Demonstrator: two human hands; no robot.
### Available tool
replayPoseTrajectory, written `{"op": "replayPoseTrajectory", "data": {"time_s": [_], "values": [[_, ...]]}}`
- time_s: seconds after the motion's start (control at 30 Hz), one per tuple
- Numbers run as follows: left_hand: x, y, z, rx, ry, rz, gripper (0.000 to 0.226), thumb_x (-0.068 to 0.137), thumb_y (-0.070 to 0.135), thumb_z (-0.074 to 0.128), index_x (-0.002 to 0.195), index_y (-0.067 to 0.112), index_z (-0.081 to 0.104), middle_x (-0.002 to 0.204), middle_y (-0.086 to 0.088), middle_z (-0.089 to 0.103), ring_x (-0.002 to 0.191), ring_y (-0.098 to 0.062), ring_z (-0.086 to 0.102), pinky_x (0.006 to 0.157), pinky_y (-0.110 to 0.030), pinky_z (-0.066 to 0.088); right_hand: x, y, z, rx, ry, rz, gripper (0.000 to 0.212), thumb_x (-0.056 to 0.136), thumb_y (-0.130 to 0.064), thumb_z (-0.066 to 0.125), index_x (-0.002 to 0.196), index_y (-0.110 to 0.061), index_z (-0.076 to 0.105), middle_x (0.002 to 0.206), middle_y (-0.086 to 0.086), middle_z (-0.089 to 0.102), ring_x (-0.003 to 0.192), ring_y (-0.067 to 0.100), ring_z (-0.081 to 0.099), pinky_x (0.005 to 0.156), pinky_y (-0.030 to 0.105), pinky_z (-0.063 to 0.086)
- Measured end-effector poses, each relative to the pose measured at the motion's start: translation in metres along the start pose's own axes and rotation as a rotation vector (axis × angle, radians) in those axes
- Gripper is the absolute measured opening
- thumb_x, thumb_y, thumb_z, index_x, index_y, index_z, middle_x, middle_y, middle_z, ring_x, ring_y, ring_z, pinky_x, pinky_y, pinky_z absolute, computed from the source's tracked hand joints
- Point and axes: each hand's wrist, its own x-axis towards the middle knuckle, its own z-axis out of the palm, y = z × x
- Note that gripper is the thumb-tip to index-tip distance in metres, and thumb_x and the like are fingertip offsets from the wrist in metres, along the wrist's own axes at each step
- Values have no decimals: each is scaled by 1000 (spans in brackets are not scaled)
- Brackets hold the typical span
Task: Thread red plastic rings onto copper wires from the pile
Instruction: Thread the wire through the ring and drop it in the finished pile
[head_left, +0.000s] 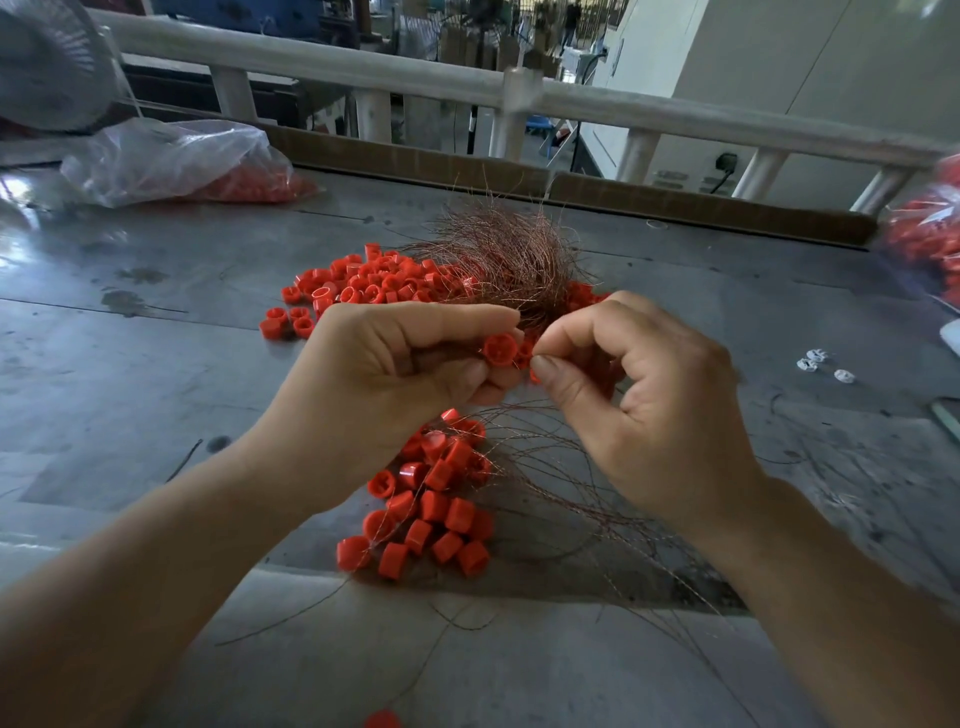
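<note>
Red ring (500, 351), held above the middle of the bench (130, 364), its open face turned toward the right hand so that its bore is presented to the wire. The left hand (400, 364) grips it between thumb and curled fingers, which probably steadies it at a fixed angle. A second ring shows just beside it, partly hidden between the hands.

The right hand (639, 395) has thumb and forefinger pinched together just beside the ring, apparently on the end of a copper wire (524, 415). The tip itself is too fine to make out. A grip so close to the tip would keep the thin wire stiff enough to aim.

Behind the hands, toward the far edge, lie the wire bundle (509, 254) and the loose rings (363, 291), touching each other and within easy reach as supply. Below the hands, toward the near edge, lies a cluster of threaded rings (431, 499) with wires trailing from it to the right. It is judged to be finished work kept apart from the stock.

A plastic bag (176, 161) holding more red pieces rests at the far left corner, and a second bag (924, 239) at the right edge. A few small white pieces (821, 364) lie well apart near the right edge.
</note>
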Motion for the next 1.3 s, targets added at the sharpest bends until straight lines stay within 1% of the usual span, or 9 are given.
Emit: {"op": "replayPoseTrajectory", "data": {"time_s": [0.17,0.6,0.8,0.87,0.97,1.07,1.13,1.23,1.3], "values": [[0,0,-1,5,-11,5,35,68,6,57,101,16,63,85,5,73,78,-12,71,69,-18,54,0,-1,0,-6,-16,3,3,77,-9,65,74,-8,64,68,-7,51,65,6,47,56,9,38],[0,-2,-4,-25,-10,14,31,69,5,59,96,17,68,81,5,74,76,-11,71,66,-18,54,1,-2,0,46,-32,55,4,78,-9,63,74,-10,64,67,-5,54,66,8,51,56,10,40],[2,-3,-9,-168,-67,-51,29,64,10,75,92,19,73,84,-4,73,79,-16,71,67,-19,54,1,-5,-1,239,-99,191,8,78,-19,62,74,-26,60,70,-12,59,65,3,55,59,10,41],[2,-2,-9,-189,-76,-60,26,63,14,72,88,20,75,83,-4,73,79,-16,70,67,-19,54,1,-5,-2,282,-115,223,9,77,-21,61,73,-29,60,69,-12,60,65,4,56,58,12,42],[2,-2,-9,-180,-82,-66,27,62,12,76,88,22,75,83,-3,73,79,-16,71,68,-19,54,1,-5,-1,292,-122,235,9,76,-21,61,73,-29,60,68,-11,60,63,5,56,56,12,43],[1,-2,-10,-182,-83,-76,28,62,14,70,88,22,75,84,-4,74,79,-16,71,67,-19,54,2,-5,-1,289,-123,236,8,76,-21,62,73,-28,61,67,-11,59,62,5,55,56,12,42],[2,-2,-10,-215,-89,-82,29,61,7,75,88,19,75,83,-4,73,78,-16,71,66,-18,54,2,-5,-2,320,-130,250,9,75,-19,62,73,-27,62,66,-11,60,60,5,55,54,13,42],[2,0,-11,-313,-91,-101,26,61,9,68,86,14,75,81,-5,73,76,-15,70,65,-18,54,3,-5,-3,475,-141,327,12,73,-14,62,74,-25,65,61,-8,62,53,4,54,47,21,44],[2,0,-11,-372,-99,-118,25,61,8,65,84,12,75,81,-6,72,75,-15,70,64,-18,54,4,-5,-5,596,-162,394,13,73,-9,64,75,-22,63,61,-4,62,51,6,55,47,21,46]]}}
